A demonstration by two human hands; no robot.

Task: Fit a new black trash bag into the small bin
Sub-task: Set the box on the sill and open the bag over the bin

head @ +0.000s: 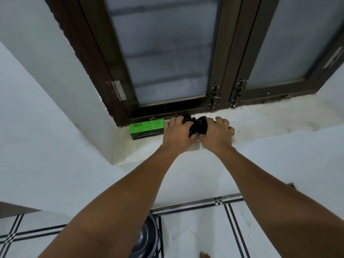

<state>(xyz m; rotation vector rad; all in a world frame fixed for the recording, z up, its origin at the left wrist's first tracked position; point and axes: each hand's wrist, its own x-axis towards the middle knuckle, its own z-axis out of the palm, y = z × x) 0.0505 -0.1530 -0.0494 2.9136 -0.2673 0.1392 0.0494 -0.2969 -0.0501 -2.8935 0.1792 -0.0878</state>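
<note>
A: Why both hands up on the sill?
B: Beside the green box (147, 130), the left hand (177, 133) and right hand (216, 134) each grip the black trash bag (198, 126), probably tearing it free.
A: And the bin (144, 239)?
B: Far below the box, on the floor.

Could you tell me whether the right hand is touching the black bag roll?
Touching. The head view shows the right hand with fingers curled over the black bag roll, no gap between them, above the windowsill.
</note>
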